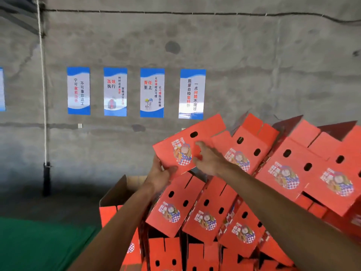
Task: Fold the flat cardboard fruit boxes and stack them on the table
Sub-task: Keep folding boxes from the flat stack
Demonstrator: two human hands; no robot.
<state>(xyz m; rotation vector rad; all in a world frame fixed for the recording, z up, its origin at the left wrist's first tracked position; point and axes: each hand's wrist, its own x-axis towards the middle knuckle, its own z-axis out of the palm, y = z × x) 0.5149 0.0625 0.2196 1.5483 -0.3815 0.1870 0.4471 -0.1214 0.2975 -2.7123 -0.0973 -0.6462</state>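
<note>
Left hand [163, 173] grips red cardboard box [187, 145] corner; right hand [210, 160] flat on printed face, seemingly open.

A folded box [187, 145] is sitting tilted on top of the stack of folded boxes [234, 212], at the stack's upper left corner. The left hand [162, 173] is holding its lower left edge; the right hand [210, 161] is lying across its right side. More stacked boxes are rising to the right. An open carton [115, 194] is standing left of the stack, just beside it. Behind everything, four posters [134, 91] are hanging in a row on the wall [254, 65]. A rope [44, 85] is hanging down left of them.
</note>
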